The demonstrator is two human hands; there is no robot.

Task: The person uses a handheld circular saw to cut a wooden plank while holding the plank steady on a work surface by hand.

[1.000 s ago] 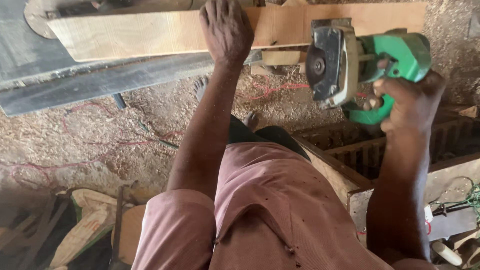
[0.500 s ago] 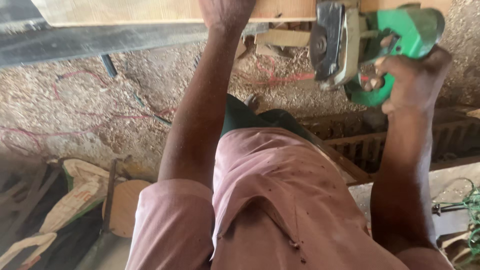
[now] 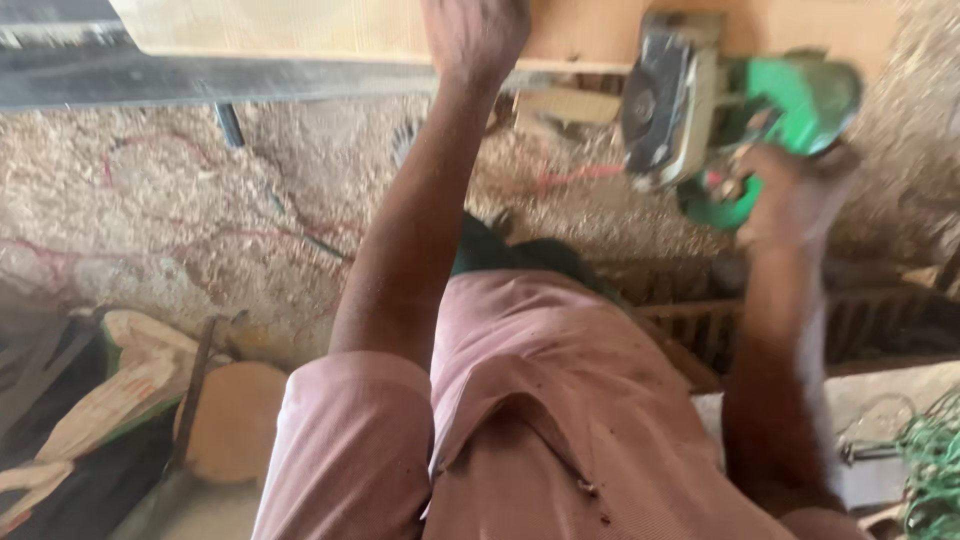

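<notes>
Pressing down from above, your left hand (image 3: 475, 35) lies on the pale wooden plank (image 3: 300, 28) at the top of the head view, fingers spread flat on it as far as the blur shows. Just right of that hand, your right hand (image 3: 795, 195) is clamped around the handle of the green power tool (image 3: 740, 110), whose grey base sits against the plank's near edge. Below the plank, sawdust (image 3: 200, 220) covers the ground, with a slatted wooden crate (image 3: 850, 320) under the tool
</notes>
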